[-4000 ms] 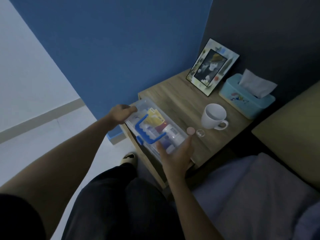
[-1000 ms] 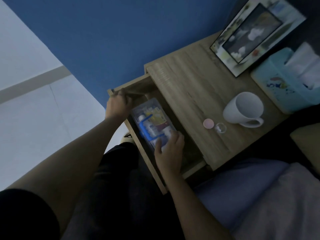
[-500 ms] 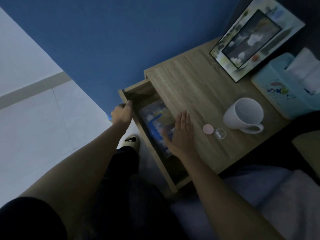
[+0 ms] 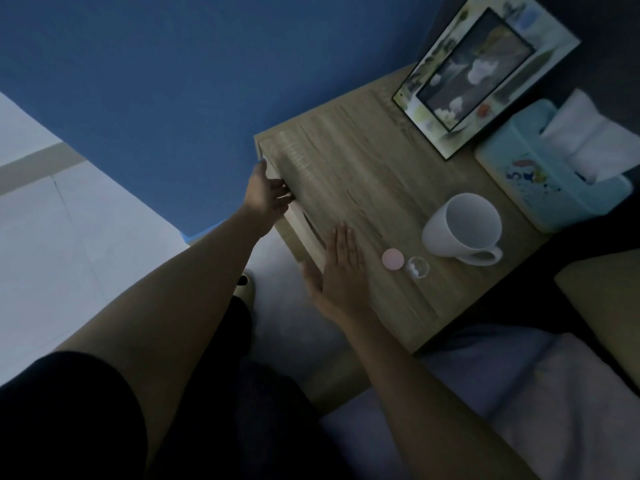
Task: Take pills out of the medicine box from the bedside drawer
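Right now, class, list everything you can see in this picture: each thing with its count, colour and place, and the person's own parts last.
Bedside table: one, light wood, against the blue wall; its drawer looks shut or nearly so.
Picture frame: one, pale border, propped at the table's back.
Tissue box: one, light blue, white tissue sticking up, table's back right.
Mug: one, white, tilted in this view, near the front right.
Cap: one, pink, round, on the tabletop left of the mug.
Small clear container: one, beside the cap; contents too small to tell.
Slipper: one, pale, on the floor.
Bedding: grey-lilac, lower right.
Left hand: at the drawer front, empty.
Right hand: flat, open, at the table's front edge.
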### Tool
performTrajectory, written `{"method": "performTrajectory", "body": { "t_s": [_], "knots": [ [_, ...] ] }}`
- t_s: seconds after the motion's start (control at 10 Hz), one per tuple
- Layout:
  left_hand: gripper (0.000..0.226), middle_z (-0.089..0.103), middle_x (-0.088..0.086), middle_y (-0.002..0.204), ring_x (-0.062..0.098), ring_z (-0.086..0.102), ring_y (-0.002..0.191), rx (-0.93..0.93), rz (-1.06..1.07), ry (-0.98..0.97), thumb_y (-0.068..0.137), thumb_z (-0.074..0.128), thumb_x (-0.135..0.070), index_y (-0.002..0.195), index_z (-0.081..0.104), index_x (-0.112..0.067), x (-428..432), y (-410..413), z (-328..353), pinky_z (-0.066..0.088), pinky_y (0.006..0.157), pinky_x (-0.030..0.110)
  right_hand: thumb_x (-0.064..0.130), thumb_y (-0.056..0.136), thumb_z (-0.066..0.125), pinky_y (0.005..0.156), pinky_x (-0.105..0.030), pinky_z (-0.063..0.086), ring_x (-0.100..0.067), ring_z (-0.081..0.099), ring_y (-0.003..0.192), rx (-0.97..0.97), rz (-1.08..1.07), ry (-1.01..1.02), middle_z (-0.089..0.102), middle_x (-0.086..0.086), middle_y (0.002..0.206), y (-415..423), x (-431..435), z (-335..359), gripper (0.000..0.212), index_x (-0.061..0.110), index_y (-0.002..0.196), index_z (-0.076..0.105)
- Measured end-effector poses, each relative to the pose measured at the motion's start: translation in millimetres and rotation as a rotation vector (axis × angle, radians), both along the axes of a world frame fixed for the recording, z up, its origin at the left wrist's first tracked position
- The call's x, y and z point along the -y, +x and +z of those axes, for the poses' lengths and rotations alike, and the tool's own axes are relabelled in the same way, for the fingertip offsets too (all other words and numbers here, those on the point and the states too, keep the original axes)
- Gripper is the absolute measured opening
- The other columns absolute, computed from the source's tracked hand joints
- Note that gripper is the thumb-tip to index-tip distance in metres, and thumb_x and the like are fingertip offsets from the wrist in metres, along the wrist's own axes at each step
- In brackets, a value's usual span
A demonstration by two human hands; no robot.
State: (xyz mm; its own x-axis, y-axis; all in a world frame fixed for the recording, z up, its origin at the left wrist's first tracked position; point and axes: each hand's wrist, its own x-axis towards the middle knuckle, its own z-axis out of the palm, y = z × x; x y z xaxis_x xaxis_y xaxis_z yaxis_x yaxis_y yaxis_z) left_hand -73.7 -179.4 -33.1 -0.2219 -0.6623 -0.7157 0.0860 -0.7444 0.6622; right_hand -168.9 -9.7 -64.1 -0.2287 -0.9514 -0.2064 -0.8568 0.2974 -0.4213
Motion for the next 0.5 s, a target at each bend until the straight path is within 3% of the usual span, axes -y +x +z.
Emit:
{"method": "performTrajectory", "body": {
  "t_s": [0.1, 0.2, 0.3, 0.4, 0.5],
  "knots": [
    [0.081, 0.048, 0.018, 0.138, 0.031, 0.049, 0.123, 0.010, -0.045, -0.008, 0.092, 0.023, -0.059, 0.140, 0.033, 0.005, 1.7, 1.1, -1.2, 0.035, 0.105, 0.038, 0.053, 0.094, 0.030, 0.114, -0.031, -0.007, -0.018, -0.009, 0.146, -0.019, -0.003, -0.005, -0.007, -0.009, 0.160, 0.1, 0.6, 0.6, 0.078, 0.008, 0.148, -0.004],
    [0.077, 0.049, 0.018, 0.135, 0.030, 0.049, 0.123, 0.086, -0.064, -0.058, 0.094, 0.019, -0.057, 0.139, 0.036, 0.002, -0.9, 14.3, 3.4, 0.036, 0.104, 0.037, 0.048, 0.096, 0.029, 0.113, -0.030, -0.007, -0.019, -0.009, 0.146, -0.018, 0.008, 0.028, -0.006, -0.009, 0.160, 2.1, 1.3, 5.7, 0.072, 0.009, 0.148, -0.004],
    [0.064, 0.055, 0.015, 0.117, 0.025, 0.055, 0.105, 0.138, -0.052, -0.113, 0.095, 0.020, -0.052, 0.126, 0.048, -0.003, -5.9, 27.3, 13.9, 0.041, 0.089, 0.033, 0.046, 0.097, 0.028, 0.116, -0.033, -0.004, -0.020, -0.009, 0.147, 0.016, 0.017, 0.086, -0.007, -0.009, 0.160, -1.1, 2.6, 14.0, 0.071, 0.008, 0.148, -0.004],
    [0.042, 0.048, 0.004, 0.079, 0.016, 0.048, 0.071, 0.183, -0.009, -0.196, 0.097, 0.024, -0.047, 0.078, 0.049, -0.019, -16.6, 51.4, 46.7, 0.034, 0.062, 0.026, 0.043, 0.099, 0.025, 0.118, -0.037, 0.004, -0.022, -0.002, 0.147, 0.053, 0.042, 0.142, -0.002, -0.010, 0.160, -0.7, 6.2, 41.9, 0.066, 0.005, 0.148, 0.002],
    [0.040, 0.053, 0.009, 0.080, 0.023, 0.050, 0.074, 0.290, 0.020, -0.271, 0.096, 0.028, -0.042, 0.069, 0.046, -0.019, -35.4, 70.5, 73.7, 0.036, 0.060, 0.029, 0.038, 0.100, 0.027, 0.117, -0.038, 0.011, -0.025, 0.009, 0.146, 0.015, 0.101, 0.059, 0.007, -0.012, 0.160, 8.2, -0.4, 65.7, 0.061, 0.004, 0.148, 0.010]
  ]
}}
